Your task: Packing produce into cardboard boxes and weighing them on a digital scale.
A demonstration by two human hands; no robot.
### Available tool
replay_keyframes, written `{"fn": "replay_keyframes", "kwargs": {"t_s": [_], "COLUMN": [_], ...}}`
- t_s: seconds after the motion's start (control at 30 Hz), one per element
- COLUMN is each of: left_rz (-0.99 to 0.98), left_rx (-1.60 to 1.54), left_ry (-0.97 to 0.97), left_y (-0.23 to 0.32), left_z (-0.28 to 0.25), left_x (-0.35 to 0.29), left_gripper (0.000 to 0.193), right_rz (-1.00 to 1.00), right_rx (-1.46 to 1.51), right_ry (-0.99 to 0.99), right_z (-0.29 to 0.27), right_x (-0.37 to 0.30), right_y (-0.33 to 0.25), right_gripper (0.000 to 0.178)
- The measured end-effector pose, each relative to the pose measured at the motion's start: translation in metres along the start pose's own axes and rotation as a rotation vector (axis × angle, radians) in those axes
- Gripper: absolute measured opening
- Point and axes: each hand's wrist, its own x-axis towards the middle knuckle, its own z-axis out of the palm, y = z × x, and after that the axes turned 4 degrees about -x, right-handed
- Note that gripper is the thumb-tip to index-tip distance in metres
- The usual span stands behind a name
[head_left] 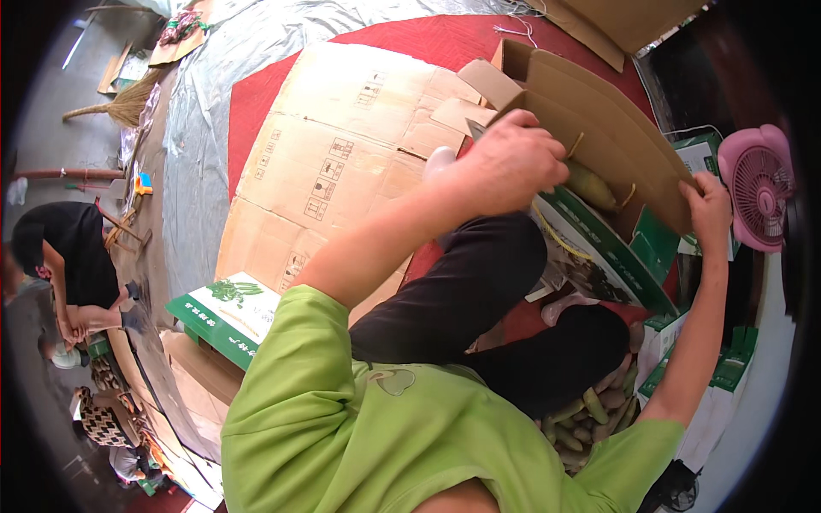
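In front of me, tilted to the right, stands an open green-and-white carton [590, 252] with brown cardboard inside. An elongated green-brown vegetable [590, 186] lies in it. My left hand [517, 162] is over the carton's near-left side, its fingers curled; what they hold is hidden. Close to that wrist are a pale rounded object [440, 161] and a small grey piece [475, 128], neither clear enough to name. My right hand [708, 209] pinches the edge of the carton's long brown flap [629, 141] on the right.
A flattened cardboard sheet [342, 145] covers much of the red mat [410, 38]. A pink fan [759, 188] stands at the right. Several similar vegetables [590, 419] are heaped by my legs. A printed carton [231, 312] lies left, with a broom [128, 107] and two people [68, 256] beyond.
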Motion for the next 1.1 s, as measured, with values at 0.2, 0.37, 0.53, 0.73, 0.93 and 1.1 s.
{"fn": "replay_keyframes", "kwargs": {"t_s": [0.2,0.37,0.53,0.73,0.93,1.1], "left_rz": [-0.049,-0.121,-0.219,-0.455,-0.772,-0.918], "left_rx": [0.171,0.317,0.436,0.601,0.67,0.529], "left_ry": [0.177,0.148,0.091,-0.057,-0.305,-0.419], "left_y": [-0.022,-0.02,-0.003,0.006,0.048,0.053], "left_z": [-0.073,-0.151,-0.211,-0.24,-0.238,-0.191], "left_x": [-0.044,-0.109,-0.182,-0.296,-0.452,-0.529], "left_gripper": [0.006,0.012,0.011,0.007,0.008,0.003], "right_rz": [-0.196,-0.291,-0.373,-0.518,-0.595,-0.348], "right_rx": [-0.054,0.074,0.229,0.318,0.375,0.528], "right_ry": [0.079,0.125,0.157,0.102,-0.377,-0.766], "right_z": [-0.032,-0.03,0.009,0.104,0.185,0.234], "right_x": [0.06,0.073,0.064,0.031,-0.08,-0.153], "right_y": [-0.084,-0.167,-0.264,-0.375,-0.502,-0.507], "right_gripper": [0.019,0.022,0.021,0.025,0.015,0.016]}}
